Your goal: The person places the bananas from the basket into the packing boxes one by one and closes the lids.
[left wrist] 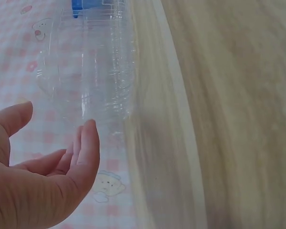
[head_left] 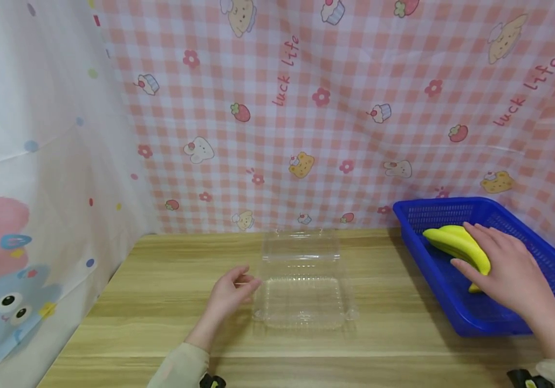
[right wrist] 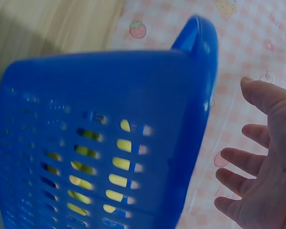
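Observation:
My left hand (head_left: 231,291), fingers loosely bent, is at the left side of a clear plastic clamshell box (head_left: 301,302). The box stands with its lid (head_left: 301,248) raised at the back. In the left wrist view, thumb and fingers are apart with nothing between them. Over the blue basket (head_left: 439,291), my right hand (head_left: 515,269) overlaps a yellow bunch of bananas (head_left: 457,245) in the head view. The right wrist view has that hand spread above the basket rim, nothing in its fingers, with yellow banana (right wrist: 121,164) showing through the slots below.
The wooden table (head_left: 151,323) carries the box at the middle and the basket at the right. A pink checked cloth (head_left: 258,134) hangs behind the table, and a white patterned curtain (head_left: 63,188) hangs on the left.

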The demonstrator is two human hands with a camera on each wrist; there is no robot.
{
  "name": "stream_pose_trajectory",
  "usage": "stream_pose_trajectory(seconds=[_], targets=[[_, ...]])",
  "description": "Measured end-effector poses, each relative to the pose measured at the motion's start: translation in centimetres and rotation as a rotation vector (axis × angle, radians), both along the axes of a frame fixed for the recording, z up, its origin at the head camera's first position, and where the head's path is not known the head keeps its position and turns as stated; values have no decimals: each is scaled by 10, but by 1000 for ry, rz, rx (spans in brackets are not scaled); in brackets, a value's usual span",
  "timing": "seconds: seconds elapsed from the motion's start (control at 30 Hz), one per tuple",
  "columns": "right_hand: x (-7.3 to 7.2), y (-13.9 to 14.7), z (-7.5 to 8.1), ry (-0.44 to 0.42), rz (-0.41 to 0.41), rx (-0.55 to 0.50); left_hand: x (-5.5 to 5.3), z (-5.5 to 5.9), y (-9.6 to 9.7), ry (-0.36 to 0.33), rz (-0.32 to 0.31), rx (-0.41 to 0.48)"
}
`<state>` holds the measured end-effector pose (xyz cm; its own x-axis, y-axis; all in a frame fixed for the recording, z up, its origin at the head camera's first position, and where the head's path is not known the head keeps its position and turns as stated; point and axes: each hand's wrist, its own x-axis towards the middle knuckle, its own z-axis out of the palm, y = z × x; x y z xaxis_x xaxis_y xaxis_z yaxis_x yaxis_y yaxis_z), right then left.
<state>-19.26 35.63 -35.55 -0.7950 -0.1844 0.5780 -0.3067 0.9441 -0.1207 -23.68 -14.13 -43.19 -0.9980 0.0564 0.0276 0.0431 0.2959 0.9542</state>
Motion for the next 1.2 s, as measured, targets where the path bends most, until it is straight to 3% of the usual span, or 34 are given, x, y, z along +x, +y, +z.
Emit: stream_pose_trajectory(seconds=[0.3,0.67,0.93,1.2], targets=[[-7,12,5,-8,1,2,-6,-3,2,-82,-4,91],[-13,17,14,-105,-38,11,-12,-8,2,-142,23,174],[-20,26,20,-161,-47,38,-14,-6,3,-180,11,185],[-33,33,27,-143,-41,87,-17,-8,2,-172,-2,184]])
